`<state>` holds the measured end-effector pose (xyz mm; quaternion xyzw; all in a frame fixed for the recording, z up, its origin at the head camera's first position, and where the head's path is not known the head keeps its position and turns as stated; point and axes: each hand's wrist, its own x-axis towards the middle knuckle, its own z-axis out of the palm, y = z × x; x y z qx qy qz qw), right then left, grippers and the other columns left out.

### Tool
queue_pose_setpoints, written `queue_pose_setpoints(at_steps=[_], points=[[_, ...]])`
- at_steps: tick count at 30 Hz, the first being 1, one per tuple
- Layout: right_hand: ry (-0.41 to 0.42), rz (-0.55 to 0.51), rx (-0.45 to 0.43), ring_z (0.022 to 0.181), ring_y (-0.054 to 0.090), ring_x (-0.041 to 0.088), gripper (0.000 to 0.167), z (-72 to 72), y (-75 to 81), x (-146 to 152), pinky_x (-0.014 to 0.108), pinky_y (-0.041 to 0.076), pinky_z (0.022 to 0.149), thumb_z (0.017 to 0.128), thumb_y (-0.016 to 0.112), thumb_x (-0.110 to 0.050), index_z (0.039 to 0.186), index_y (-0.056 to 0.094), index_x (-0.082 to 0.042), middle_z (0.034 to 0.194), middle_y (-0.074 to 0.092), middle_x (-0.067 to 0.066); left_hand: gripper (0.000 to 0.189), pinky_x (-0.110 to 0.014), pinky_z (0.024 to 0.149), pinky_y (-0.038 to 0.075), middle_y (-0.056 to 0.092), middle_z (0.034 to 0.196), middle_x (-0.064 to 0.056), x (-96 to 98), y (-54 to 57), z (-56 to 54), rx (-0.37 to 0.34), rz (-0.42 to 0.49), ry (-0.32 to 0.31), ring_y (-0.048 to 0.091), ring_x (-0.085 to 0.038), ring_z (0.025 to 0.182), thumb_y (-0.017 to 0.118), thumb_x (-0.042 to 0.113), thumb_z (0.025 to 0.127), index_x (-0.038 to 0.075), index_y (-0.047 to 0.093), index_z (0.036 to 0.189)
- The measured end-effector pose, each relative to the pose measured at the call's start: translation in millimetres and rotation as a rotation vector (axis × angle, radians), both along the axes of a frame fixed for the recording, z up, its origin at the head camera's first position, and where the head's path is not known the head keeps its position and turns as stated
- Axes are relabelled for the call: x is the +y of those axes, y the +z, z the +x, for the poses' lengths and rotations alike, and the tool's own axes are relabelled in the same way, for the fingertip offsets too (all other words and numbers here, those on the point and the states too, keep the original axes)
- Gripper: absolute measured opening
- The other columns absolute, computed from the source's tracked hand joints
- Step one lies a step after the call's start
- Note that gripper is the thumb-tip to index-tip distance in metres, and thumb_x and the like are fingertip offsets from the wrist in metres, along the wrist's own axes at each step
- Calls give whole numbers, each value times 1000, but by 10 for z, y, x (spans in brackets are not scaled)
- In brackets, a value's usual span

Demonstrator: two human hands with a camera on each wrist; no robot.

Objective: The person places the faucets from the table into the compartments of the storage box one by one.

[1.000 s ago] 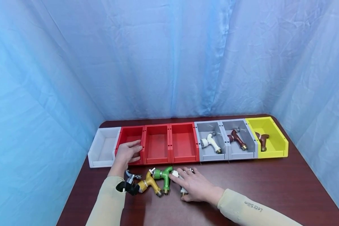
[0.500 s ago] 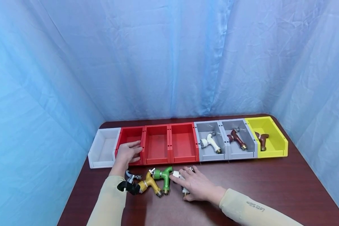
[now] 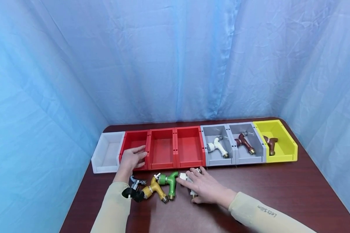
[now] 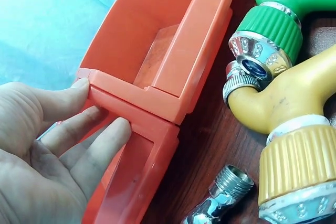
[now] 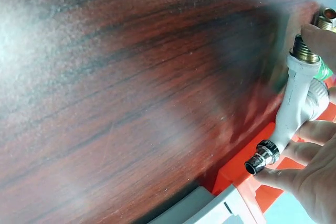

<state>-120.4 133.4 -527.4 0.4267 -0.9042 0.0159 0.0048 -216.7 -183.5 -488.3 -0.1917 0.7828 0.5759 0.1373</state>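
The right hand (image 3: 207,187) is arched over a smooth white tap with a ribbed knob (image 5: 296,93), and yes, it has hold of it: thumb by the brass threads, fingers along the other side, just in front of the bins on the wood-grain, red-brown worktop (image 3: 280,187). The right wrist view gives us the shiny metal nozzle, largely covered from the head.

Just beside it, a glossy green tap (image 3: 171,184), then a mustard-yellow tap (image 3: 155,186), then a chrome tap (image 3: 136,183) near the left wrist. Embossed marks on the metal knob caps? Only the left wrist view picks those out.

Farther up, the left hand (image 3: 132,159): released, fingers loosely extended, tips at the adjoining rims of two glossy red plastic bins (image 4: 157,93). Along the row, a milky-white bin (image 3: 108,153), two grey bins (image 3: 220,162) holding white and maroon taps, a yellow bin (image 3: 287,144) with a brown one. Behind, creased pale-blue curtain (image 3: 163,64).
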Motion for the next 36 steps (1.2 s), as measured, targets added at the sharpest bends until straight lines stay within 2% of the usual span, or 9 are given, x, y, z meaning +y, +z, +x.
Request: queue_pose_setpoints(at_steps=[6,15,28,36], points=[[15,-5,22,136,51,40,94,-21,43,29,68,42,107,78,86,-49,158,40,-27,144,55,16,48,-37,85,62,63,141,-11,4,2,0,0,3,5,69,-30,115,70,20,98,23,61,145],[41,-38,106,135,52,42,94,-86,83,85,69,40,109,76,88,-48,156,43,-26,145,54,18,48,-35,84,62,61,143,-12,6,0,4,8,13,2,69,-30,116,70,20,99,22,59,146],[30,-77,156,139,48,43,94,-167,139,131,71,32,113,75,91,-40,155,44,-27,147,53,18,49,-35,84,62,61,143,-12,-2,-22,1,-1,6,-5,68,-30,117,69,22,99,23,59,147],[23,-75,178,141,45,44,93,-189,162,135,70,30,115,76,91,-39,155,44,-27,147,53,18,48,-36,85,62,60,143,-14,-7,-25,21,26,8,-21,68,-30,116,68,22,100,21,58,147]])
